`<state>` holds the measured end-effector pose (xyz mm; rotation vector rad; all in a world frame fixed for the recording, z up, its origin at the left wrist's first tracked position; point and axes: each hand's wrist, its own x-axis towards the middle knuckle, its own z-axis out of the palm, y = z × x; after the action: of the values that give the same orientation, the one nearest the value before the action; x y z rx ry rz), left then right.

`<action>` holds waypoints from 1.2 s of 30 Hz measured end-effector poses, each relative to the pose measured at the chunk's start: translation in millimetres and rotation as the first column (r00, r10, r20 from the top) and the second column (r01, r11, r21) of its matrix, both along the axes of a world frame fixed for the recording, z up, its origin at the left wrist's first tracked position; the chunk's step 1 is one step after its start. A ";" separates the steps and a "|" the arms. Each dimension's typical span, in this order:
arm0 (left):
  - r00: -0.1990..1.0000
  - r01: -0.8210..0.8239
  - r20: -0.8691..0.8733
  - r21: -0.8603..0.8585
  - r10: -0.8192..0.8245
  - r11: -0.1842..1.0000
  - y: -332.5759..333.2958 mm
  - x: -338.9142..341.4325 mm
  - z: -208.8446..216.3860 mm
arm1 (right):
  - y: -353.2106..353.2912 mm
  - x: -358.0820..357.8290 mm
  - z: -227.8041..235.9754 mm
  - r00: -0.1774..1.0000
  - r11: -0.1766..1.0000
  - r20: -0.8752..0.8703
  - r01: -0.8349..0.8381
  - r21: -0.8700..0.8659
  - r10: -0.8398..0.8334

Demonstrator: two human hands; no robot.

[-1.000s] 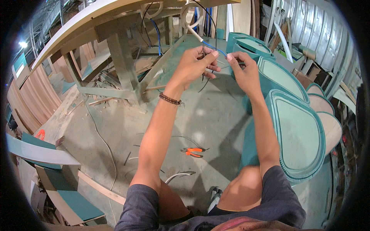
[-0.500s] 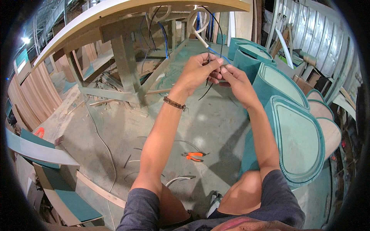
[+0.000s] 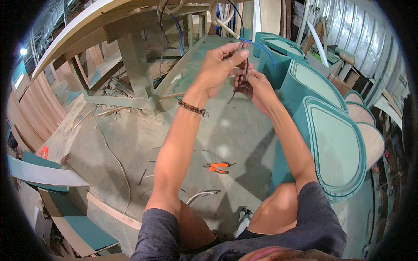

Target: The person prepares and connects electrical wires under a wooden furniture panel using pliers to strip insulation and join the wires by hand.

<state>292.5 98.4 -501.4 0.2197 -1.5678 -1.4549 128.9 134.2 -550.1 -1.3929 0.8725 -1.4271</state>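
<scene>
Below the raised wooden edge, my left hand (image 3: 220, 67) is closed, thumb and fingers pinching a thin black wire (image 3: 241, 21) that hangs from above. Lower and to the right, my right hand (image 3: 257, 89) is also closed on the black wire, its fingertips partly hidden. A loose dark end dangles under the hands. Behind my left fingertips, a blue wire (image 3: 265, 48) comes out near the end of a white cable (image 3: 226, 27) and bends to the right, its end free. On the floor between my forearms lie orange-handled cutting pliers (image 3: 216, 167).
A curved wooden counter frame (image 3: 135, 65) stands ahead on the left. Teal-edged rounded panels (image 3: 335, 143) line the right side. Cable offcuts (image 3: 202, 194) lie on the floor by my feet. A long thin cord (image 3: 115, 156) and wooden strips (image 3: 111, 211) lie to the left.
My hands have drawn slightly apart, the right one now lower along the black wire. The blue wire stretches out further to the right. The whole view has shifted a little.
</scene>
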 end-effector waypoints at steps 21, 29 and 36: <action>0.993 0.115 -0.033 -0.015 -0.115 0.993 -13.4 -14.5 -2.0 | 21.8 46.4 -67.8 0.976 1.000 0.217 -0.027 0.009 0.024; 0.996 -0.015 0.089 -0.046 0.019 0.999 -19.1 -5.9 -6.5 | 27.8 53.2 -21.8 0.991 0.995 0.099 0.081 0.063 -0.087; 0.990 -0.079 0.114 -0.047 0.084 0.996 -21.9 -3.0 -6.3 | 28.1 53.0 0.9 0.995 0.990 -0.071 0.079 0.118 -0.071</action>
<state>289.5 76.5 -507.7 0.3456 -1.6619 -1.3650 181.8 162.3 -549.2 -1.3350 1.0466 -1.3675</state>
